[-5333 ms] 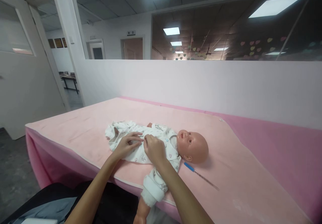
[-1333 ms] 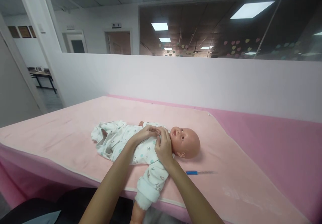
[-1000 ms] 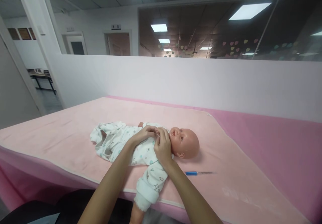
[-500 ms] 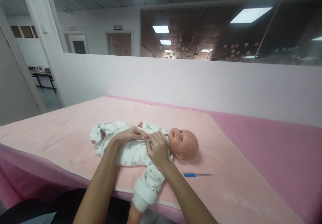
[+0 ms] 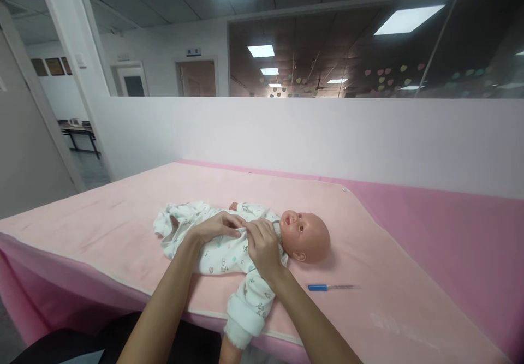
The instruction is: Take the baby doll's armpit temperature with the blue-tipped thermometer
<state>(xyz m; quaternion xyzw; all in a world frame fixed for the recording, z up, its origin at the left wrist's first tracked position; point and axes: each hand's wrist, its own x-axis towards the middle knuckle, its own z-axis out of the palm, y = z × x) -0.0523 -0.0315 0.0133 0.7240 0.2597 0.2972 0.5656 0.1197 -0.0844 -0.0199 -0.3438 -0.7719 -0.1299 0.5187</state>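
So the main worry is the cloth. Both the left hand (image 5: 219, 226) and the right hand (image 5: 266, 246) have their fingers bunched narrow, looks like pinching the front of a white, soft cotton-looking baby suit with little printed animals and dots (image 5: 216, 257). Tips are partly hidden, so a fold could easily slip if the two pull unevenly. Tug too hard and the bald, tan, hard-plastic baby doll (image 5: 307, 238), lying on its back between the arms, might slide, since its near arm (image 5: 231, 350) already pokes past the edge. The skinny blue-capped pen (image 5: 318, 287) sits near the right forearm, so an elbow swing could knock it. Texture-wise: smooth round head, crumpled suit legs, chunky fuzzy-edged white cuff (image 5: 244, 314), all on a surface under matte peach-pink fabric (image 5: 393, 293).
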